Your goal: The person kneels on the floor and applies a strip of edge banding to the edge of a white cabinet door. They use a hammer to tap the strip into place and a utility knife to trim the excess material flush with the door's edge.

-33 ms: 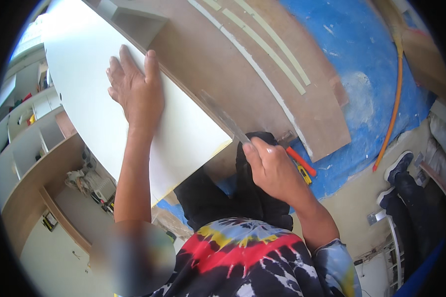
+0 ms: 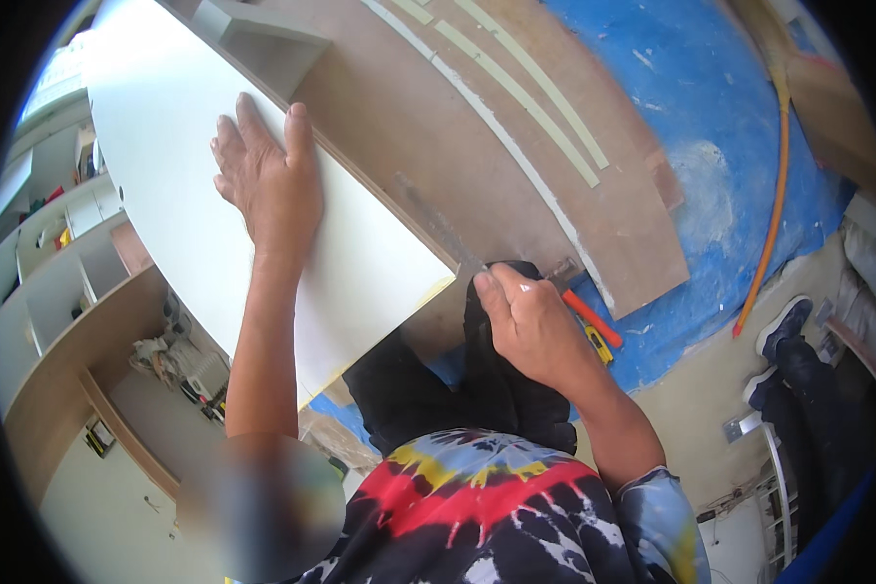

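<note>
My left hand (image 2: 272, 185) lies flat with fingers spread on a large white board (image 2: 360, 282), near its right-hand edge. My right hand (image 2: 535, 316) is closed round the near end of a long, flat metal tool that looks like a file (image 2: 440, 228). Its handle is hidden in my fist. The grey blade runs up and to the left from the fist, close along the brown edge of the board, near the board's near right corner. Whether it touches that edge I cannot tell.
A brown sheet with pale strips (image 2: 521, 88) lies to the right, over blue sheeting (image 2: 706, 185). By my right hand rest a red tool (image 2: 592, 318) and a yellow cutter (image 2: 599, 343). An orange hose (image 2: 771, 224) runs farther right, near another person's legs (image 2: 798, 419). Shelving (image 2: 88, 263) stands left.
My right hand has moved very slightly, drawing the file a little left and down along the board's edge. My left hand stays nearly in place.
</note>
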Available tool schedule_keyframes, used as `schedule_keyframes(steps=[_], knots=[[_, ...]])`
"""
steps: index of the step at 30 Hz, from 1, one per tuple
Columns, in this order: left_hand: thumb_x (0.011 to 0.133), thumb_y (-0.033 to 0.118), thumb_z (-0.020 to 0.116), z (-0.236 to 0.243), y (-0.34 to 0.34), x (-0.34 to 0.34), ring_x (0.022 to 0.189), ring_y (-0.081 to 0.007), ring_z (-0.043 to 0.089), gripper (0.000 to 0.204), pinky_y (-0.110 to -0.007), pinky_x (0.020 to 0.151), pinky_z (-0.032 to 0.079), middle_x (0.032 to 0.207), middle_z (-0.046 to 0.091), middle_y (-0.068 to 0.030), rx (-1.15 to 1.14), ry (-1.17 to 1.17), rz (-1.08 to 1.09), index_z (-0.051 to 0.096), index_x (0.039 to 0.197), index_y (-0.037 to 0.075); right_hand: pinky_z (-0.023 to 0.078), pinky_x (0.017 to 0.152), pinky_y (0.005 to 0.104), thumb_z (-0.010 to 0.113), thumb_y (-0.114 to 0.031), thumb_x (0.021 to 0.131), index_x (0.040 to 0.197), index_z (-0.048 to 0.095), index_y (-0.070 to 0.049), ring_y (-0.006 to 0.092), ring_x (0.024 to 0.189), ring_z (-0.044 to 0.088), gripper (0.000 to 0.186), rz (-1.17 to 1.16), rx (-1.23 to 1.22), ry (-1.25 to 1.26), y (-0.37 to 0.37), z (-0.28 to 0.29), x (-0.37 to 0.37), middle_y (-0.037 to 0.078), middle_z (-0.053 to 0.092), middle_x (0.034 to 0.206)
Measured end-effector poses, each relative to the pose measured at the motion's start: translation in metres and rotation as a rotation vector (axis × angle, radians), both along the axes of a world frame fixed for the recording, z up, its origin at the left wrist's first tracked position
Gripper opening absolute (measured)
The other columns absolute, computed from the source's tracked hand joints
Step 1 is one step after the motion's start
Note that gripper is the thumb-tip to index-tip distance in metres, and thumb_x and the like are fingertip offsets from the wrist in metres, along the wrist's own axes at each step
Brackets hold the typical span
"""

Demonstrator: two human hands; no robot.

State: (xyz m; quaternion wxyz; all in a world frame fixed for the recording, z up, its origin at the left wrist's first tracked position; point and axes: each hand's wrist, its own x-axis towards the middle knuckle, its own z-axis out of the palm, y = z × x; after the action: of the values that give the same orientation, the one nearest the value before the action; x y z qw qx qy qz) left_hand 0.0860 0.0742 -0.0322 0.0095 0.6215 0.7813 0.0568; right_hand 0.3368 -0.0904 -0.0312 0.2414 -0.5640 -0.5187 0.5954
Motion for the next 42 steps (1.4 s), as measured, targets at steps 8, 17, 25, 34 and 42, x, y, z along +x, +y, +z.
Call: schedule_keyframes(steps=[8,17,25,34,42], knots=[[0.102,0.059,0.035,-0.002,-0.002,-0.001,0.156,-0.0403,0.010,0.079,-0.057,0.124,0.007,0.163,0.022,-0.0283,-0.018,0.007,0.017,0.025,0.160,0.007,0.043,0.055,0.0512,0.053,-0.022,0.104,0.083,0.050,0.002,0.0504,0.067,0.057,0.032,0.053,-0.030,0.000,0.011,0.008,-0.007,0.028,0.053,0.062],[0.102,0.059,0.034,-0.007,0.006,0.000,0.155,-0.0409,0.011,0.078,-0.057,0.124,0.006,0.163,0.022,-0.0281,0.000,-0.004,-0.011,0.025,0.160,0.007,0.049,0.054,0.0507,0.055,-0.020,0.103,0.082,0.054,0.003,0.0483,0.067,0.062,0.031,0.113,-0.099,-0.027,-0.008,0.000,0.002,0.029,0.058,0.063],[0.102,0.059,0.038,-0.002,0.008,-0.002,0.155,-0.0421,0.012,0.080,-0.057,0.123,0.007,0.163,0.021,-0.0283,-0.025,-0.006,-0.020,0.025,0.160,0.006,0.048,0.054,0.0535,0.054,-0.019,0.103,0.089,0.055,0.001,0.0483,0.067,0.063,0.026,0.000,-0.144,-0.114,-0.004,0.001,0.000,0.028,0.058,0.063],[0.102,0.060,0.034,-0.005,0.008,0.000,0.156,-0.0398,0.011,0.079,-0.056,0.124,0.007,0.164,0.021,-0.0268,-0.004,0.004,-0.004,0.025,0.160,0.008,0.047,0.053,0.0521,0.055,-0.020,0.104,0.081,0.051,0.002,0.0483,0.065,0.061,0.032,-0.068,0.171,0.060,0.005,-0.014,-0.013,0.027,0.056,0.060],[0.103,0.060,0.034,-0.006,0.005,-0.002,0.155,-0.0408,0.011,0.078,-0.057,0.124,0.007,0.164,0.021,-0.0278,-0.005,-0.027,-0.013,0.025,0.160,0.007,0.043,0.058,0.0530,0.053,-0.023,0.104,0.085,0.051,0.002,0.0524,0.071,0.057,0.032,-0.013,-0.076,0.077,0.003,0.000,-0.007,0.031,0.055,0.068]])
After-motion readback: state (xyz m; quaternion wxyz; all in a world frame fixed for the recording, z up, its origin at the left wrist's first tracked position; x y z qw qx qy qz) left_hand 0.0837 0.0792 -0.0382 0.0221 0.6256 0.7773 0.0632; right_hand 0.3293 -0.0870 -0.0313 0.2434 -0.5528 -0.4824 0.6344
